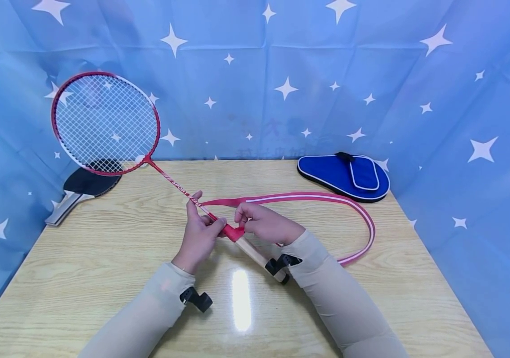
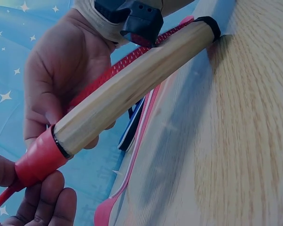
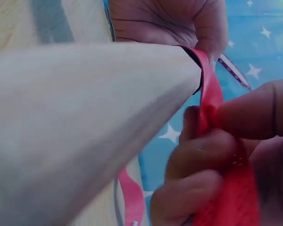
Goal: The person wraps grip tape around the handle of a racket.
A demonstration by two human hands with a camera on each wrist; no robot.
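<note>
My left hand holds a red-and-white badminton racket near the top of its handle, thumb on one side and fingers beneath. The racket's strung head points up and left. Its handle is bare pale wood with a dark end. Red grip tape wraps the handle's upper end. My right hand pinches that tape beside the handle. In the right wrist view the perforated tape passes between thumb and curled fingers. A long pink strip with a white stripe loops across the table behind the hands.
A black table tennis bat lies at the table's left edge, partly behind the racket head. At the back right is a blue bat case with white trim. A star-patterned blue curtain stands around the wooden table.
</note>
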